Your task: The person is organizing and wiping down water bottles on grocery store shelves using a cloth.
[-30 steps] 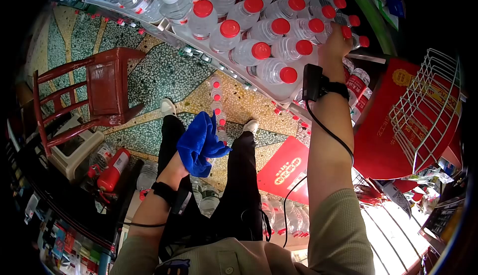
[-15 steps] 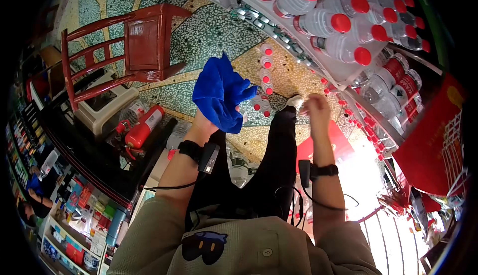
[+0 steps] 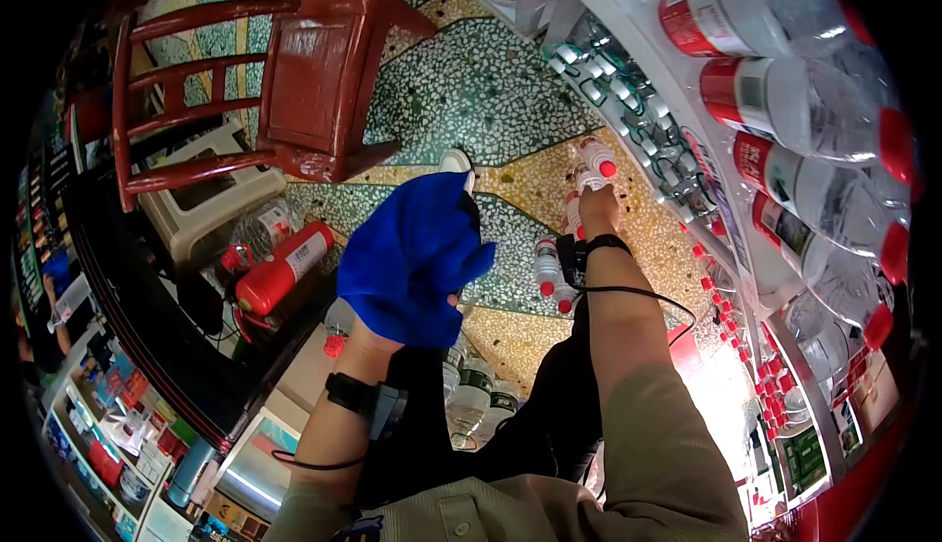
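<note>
The left hand point(image 3: 376, 334) is squeezed tight on a blue cloth point(image 3: 412, 253), held up over the legs. The right hand point(image 3: 597, 210) is down at the small red-capped bottles point(image 3: 596, 157) on the floor point(image 3: 471, 81). I cannot tell if it grips one.

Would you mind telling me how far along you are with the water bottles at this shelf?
Done: the shelf holds red-capped bottles lying side by side. In hand: the left hand grips a blue cloth, and the right hand reaches down to the small bottles on the floor; whether it grips one is unclear. Left: several of them lie in a row along the shelf's foot.
</note>
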Tool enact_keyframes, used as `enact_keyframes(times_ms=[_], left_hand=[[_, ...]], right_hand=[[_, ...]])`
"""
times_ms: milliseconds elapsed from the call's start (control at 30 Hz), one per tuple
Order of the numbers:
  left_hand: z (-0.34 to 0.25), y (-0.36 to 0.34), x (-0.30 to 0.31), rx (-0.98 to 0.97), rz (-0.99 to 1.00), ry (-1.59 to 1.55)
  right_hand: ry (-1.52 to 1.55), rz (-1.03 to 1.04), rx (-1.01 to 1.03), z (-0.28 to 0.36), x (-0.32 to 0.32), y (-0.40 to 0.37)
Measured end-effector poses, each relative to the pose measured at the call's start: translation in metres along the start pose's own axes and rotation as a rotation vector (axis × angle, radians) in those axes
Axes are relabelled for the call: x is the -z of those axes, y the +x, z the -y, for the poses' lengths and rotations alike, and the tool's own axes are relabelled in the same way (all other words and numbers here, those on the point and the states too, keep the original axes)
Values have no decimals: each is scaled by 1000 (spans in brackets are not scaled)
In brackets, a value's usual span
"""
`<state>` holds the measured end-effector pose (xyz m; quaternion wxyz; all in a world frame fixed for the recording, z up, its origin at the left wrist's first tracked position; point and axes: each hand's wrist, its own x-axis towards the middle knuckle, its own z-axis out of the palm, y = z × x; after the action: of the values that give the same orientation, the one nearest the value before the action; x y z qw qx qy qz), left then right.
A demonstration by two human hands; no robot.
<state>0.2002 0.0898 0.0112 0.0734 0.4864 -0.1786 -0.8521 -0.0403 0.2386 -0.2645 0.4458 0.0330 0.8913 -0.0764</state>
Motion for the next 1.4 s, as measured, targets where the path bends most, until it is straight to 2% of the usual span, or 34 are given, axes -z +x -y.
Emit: enact_keyframes(times_ms=[33, 100, 133, 167, 200, 267, 367, 400, 433, 467, 500, 533, 600, 633, 667, 700, 733, 800, 867, 933, 967, 1067, 1100, 1200, 1267, 1333, 1400], left_hand=[[5, -3, 9, -28, -63, 228], [2, -9, -1, 63, -136, -186], [2, -9, -1, -100, -133, 326], [2, -12, -1, -182, -133, 521], [3, -15, -4, -217, -113, 552], [8, -21, -8, -151, -54, 298], [21, -25, -17, -20, 49, -49], [25, -25, -23, -13, 87, -33], [28, -26, -31, -6, 130, -6], [28, -29, -41, -18, 176, 71], [29, -32, -48, -113, 242, 367], [30, -36, -56, -229, 285, 654], [27, -46, -98, -137, 314, 499], [15, -60, -145, 76, 280, 56], [12, -65, -162, 187, 294, -166], [10, -70, -179, 304, 287, -385], [12, -69, -181, 313, 338, -384], [15, -60, -182, 324, 443, -380], [18, -61, -192, 325, 485, -452], [19, -65, -204, 301, 336, -409], [32, -53, -194, 231, 268, -370], [57, -23, -176, 163, 306, -347], [61, -19, -175, 168, 326, -465], [65, -8, -181, 245, 244, -376], [66, -8, -184, 229, 58, -232], [65, 1, -188, 225, -28, -7], [65, 10, -192, 134, 7, 22]], right_hand=[[-36, -41, 24, 0, 3, -5], [-127, -30, 87, 0, 25, -31], [-169, -32, 124, -3, 35, -39], [-180, -74, 144, -10, 42, -50], [-136, -106, 213, -21, 53, -67], [-43, -172, 355, -38, 90, -119], [345, -137, 416, -58, 159, -198], [574, -78, 396, -52, 190, -237], [609, -51, 475, -57, 217, -264], [580, 6, 456, -59, 245, -293], [675, 38, 585, -51, 270, -323], [615, 108, 591, -51, 294, -344], [542, 105, 895, -50, 315, -367], [468, 153, 886, -50, 319, -376], [393, 200, 879, -49, 323, -385], [444, 116, 985, -51, 311, -385], [492, 30, 1091, -54, 301, -383], [417, -27, 1082, -51, 306, -394], [542, 66, 1008, -55, 307, -397], [771, 124, 1006, -44, 301, -396], [899, 274, 941, -48, 293, -395], [804, 215, 1039, -44, 288, -391], [748, 160, 1092, -42, 288, -391], [621, 23, 1148, -35, 277, -393], [451, -54, 1181, -34, 265, -398], [269, -113, 1228, -35, 259, -403], [343, -130, 1190, -39, 258, -398]])
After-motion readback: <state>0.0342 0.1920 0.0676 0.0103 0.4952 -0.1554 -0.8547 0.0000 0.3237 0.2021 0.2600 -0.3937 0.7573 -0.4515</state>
